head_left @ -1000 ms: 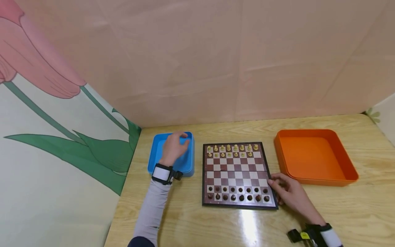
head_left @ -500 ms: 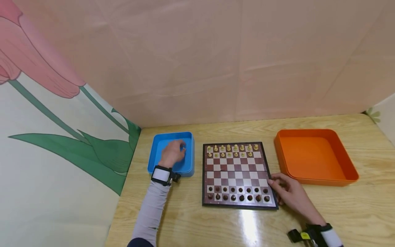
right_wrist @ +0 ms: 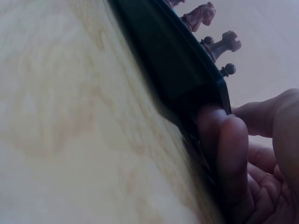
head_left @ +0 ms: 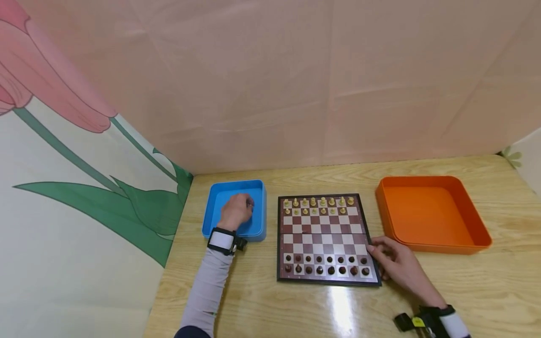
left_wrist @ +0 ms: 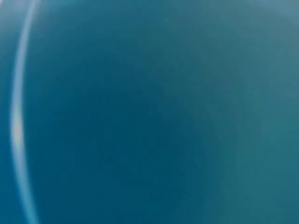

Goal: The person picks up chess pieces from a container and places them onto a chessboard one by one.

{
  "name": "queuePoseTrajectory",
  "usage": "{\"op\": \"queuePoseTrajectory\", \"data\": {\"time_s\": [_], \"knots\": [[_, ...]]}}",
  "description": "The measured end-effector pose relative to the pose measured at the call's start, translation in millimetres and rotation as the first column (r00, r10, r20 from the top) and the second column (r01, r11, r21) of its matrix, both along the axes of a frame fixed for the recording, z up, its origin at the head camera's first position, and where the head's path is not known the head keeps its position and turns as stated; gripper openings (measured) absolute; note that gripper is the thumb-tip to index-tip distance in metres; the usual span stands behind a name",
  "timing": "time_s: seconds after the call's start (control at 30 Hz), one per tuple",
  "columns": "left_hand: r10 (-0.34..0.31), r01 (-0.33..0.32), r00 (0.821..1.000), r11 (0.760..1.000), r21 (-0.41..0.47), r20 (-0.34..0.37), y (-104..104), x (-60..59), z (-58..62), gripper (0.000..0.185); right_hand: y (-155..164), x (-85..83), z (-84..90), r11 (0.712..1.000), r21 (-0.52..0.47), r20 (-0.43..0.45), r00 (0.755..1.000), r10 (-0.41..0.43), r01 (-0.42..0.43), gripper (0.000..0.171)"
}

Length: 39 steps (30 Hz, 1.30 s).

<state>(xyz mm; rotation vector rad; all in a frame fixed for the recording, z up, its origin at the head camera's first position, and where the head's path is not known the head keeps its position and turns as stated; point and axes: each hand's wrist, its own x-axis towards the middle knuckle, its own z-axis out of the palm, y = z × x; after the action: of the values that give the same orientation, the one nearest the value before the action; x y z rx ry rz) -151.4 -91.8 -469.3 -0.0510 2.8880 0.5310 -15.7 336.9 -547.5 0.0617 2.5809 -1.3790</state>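
Note:
A chessboard (head_left: 323,239) lies flat on the table. Pale chess pieces (head_left: 313,203) stand in two rows along its far side; the far rank is longer to the right than the row before it. Two rows of dark chess pieces (head_left: 320,270) line the near side. My right hand (head_left: 401,268) grips the board's right edge, thumb at the top and fingertips against the side, as the right wrist view shows. Inside the blue box (head_left: 210,211), my left hand (head_left: 235,212) reaches down with bent fingers. Its fingertips are hidden, and whether it holds anything cannot be seen.
To the right of the board stands an orange box (head_left: 437,247), with my right hand close to its near left corner. Behind the wooden table (head_left: 253,300) rises a pinkish wall covering (head_left: 321,117). Blurred blue (left_wrist: 117,116) fills the left wrist view.
My left hand has gone lower into the blue box, and its fingers have turned downward and bent more. My right hand and the chessboard have stayed put.

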Motion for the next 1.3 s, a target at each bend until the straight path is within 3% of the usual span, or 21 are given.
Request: {"op": "queuePoseTrajectory", "data": {"time_s": [0.37,0.73,1.03,1.3], "knots": [[0.008,-0.008,0.999,1.0,-0.002,-0.047,-2.6,0.6,1.3,0.01,-0.4,-0.7,3.7,1.0,-0.013,0.002,1.0,0.005,-0.005,0.049],[0.007,-0.004,0.983,1.0,0.019,-0.186,-3.3,6.2,19.4,0.006,-0.3,0.5,3.4,1.0,-0.014,-0.001,1.0,0.002,-0.002,0.046],[-0.062,0.083,0.95,0.995,0.054,-0.308,5.9,11.1,41.0,0.005,-1.9,1.8,1.5,0.999,-0.044,-0.015,1.0,-0.008,0.007,0.045],[-0.159,0.2,0.922,0.976,0.081,-0.353,32.7,20.2,62.8,0.009,-1.3,2.8,4.8,0.999,-0.046,0.006,1.0,-0.018,0.018,0.045]]}}
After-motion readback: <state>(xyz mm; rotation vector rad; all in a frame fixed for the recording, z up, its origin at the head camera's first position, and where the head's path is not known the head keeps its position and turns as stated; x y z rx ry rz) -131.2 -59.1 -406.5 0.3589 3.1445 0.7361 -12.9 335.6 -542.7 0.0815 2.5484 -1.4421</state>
